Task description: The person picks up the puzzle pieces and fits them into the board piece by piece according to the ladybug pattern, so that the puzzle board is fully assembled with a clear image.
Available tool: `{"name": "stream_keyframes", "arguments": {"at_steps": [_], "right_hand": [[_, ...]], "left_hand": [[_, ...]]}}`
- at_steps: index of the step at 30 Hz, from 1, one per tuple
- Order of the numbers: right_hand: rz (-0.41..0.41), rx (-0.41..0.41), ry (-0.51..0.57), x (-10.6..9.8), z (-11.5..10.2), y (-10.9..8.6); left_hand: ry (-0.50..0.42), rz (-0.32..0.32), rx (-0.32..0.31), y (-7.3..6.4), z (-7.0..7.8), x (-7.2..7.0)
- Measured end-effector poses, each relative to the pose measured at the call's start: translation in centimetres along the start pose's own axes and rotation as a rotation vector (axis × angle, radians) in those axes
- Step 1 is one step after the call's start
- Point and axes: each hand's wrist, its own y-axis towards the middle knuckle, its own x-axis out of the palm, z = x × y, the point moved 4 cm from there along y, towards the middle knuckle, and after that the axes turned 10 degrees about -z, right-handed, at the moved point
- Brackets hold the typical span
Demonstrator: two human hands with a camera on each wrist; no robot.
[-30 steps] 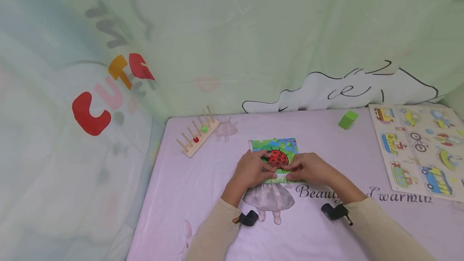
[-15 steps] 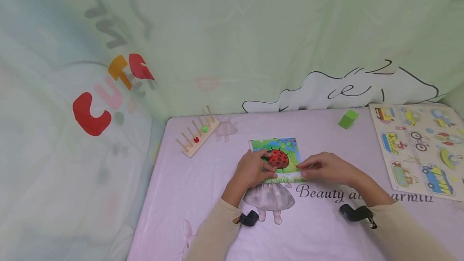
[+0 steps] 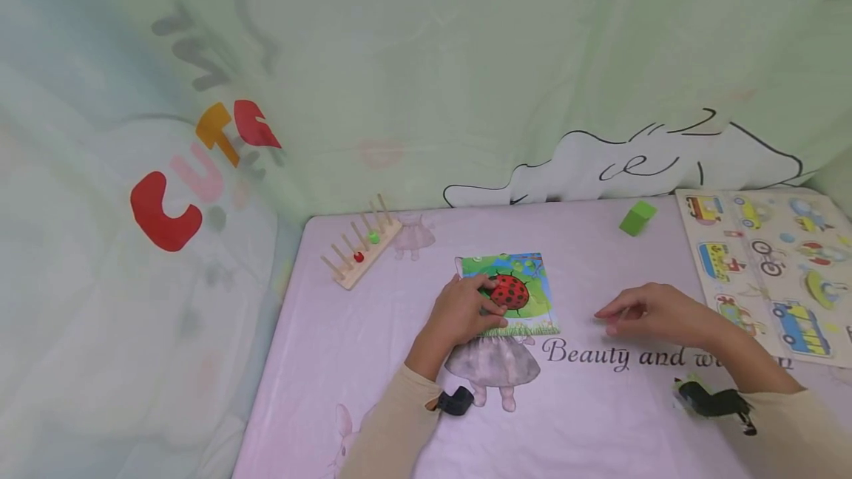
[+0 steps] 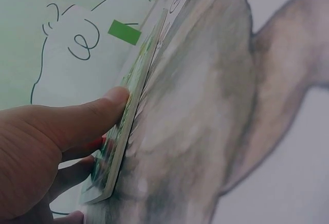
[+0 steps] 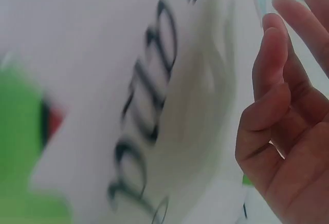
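A square picture board (image 3: 536, 309) with a red ladybug on green lies flat near the middle of the table. My left hand (image 3: 462, 313) rests on its left side, the fingers over the ladybug's edge. In the left wrist view the thumb (image 4: 110, 106) touches the upper face of the board (image 4: 126, 126), which shows its pale edge. My right hand (image 3: 665, 313) is off to the right of the board, over the printed lettering. Its fingers are loosely bent with nothing between them, as the right wrist view also shows of the hand (image 5: 288, 121).
A wooden peg rack (image 3: 369, 257) with a red and a green bead stands at the back left. Towards the back right is a green block (image 3: 637, 219). A vehicle puzzle board (image 3: 755, 272) lies at the right. A blurred green patch (image 5: 20, 147) shows by the right wrist.
My right hand has let go of the ladybug board and moved away to the right. The board's right side has come into view. My left hand has stayed in place.
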Motion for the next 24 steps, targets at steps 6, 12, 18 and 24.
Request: {"name": "stream_keyframes", "arguments": {"at_steps": [6, 12, 18, 24], "right_hand": [[-0.034, 0.001, -0.019, -0.4, 1.6, -1.6], [-0.107, 0.04, -0.031, -0.3, 3.7, -2.9], [-0.157, 0.08, -0.042, -0.3, 5.7, -4.2], [-0.183, 0.081, -0.095, 0.2, 6.7, -4.8]], "left_hand": [[-0.009, -0.004, 0.001, 0.0, -0.1, 0.2], [-0.022, -0.003, 0.003, 0.0, -0.2, 0.3], [-0.025, 0.001, 0.005, 0.1, -0.2, 0.3], [-0.027, -0.001, 0.006, 0.1, -0.2, 0.4]]}}
